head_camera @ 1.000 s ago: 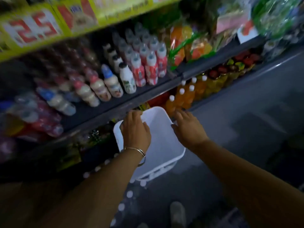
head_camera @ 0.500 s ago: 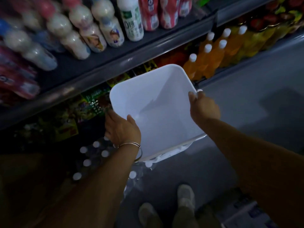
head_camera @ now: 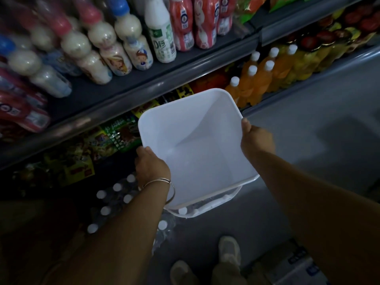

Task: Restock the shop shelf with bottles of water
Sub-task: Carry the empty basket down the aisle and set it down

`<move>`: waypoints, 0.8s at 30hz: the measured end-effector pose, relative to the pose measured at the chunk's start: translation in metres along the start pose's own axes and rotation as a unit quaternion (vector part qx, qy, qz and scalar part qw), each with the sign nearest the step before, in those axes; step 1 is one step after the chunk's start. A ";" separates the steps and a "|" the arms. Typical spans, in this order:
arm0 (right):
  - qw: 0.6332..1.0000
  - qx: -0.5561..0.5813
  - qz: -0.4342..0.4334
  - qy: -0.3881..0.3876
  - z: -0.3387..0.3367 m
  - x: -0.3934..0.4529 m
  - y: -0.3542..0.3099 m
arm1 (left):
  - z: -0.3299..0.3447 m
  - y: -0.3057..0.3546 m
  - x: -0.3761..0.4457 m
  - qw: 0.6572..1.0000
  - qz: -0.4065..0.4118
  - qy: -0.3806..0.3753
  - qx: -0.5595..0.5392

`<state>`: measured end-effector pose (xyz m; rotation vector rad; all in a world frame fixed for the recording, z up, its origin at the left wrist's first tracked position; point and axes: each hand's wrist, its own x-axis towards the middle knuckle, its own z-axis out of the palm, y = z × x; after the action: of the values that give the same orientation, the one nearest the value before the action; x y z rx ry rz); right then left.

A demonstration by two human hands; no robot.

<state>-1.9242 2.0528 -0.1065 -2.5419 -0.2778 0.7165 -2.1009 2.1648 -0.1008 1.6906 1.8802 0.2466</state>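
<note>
Gleaming white-capped water bottles point(head_camera: 115, 200), clustered.

White bin point(head_camera: 191, 128) blocks reach to water bottles point(head_camera: 117, 187); floor point(head_camera: 308, 124) rightward open.

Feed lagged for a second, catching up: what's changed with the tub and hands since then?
The white tub has come down from the shelf edge and tipped open toward the camera, empty. Left hand and right hand shifted to opposite rims, still gripping. Water bottles stay below.
</note>
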 end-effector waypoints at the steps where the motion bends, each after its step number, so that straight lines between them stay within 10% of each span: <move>1: 1.000 0.004 0.000 0.000 -0.007 -0.003 -0.001 | -0.003 0.004 -0.003 1.000 0.003 0.000 -0.005; 24: 0.974 0.100 0.134 0.150 -0.272 0.022 0.047 | 0.013 0.253 -0.130 0.987 0.116 -0.097 -0.045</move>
<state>-1.7570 1.9122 0.0642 -2.4715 0.2328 0.4175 -1.8780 2.0814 0.0560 1.8027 1.5109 0.2467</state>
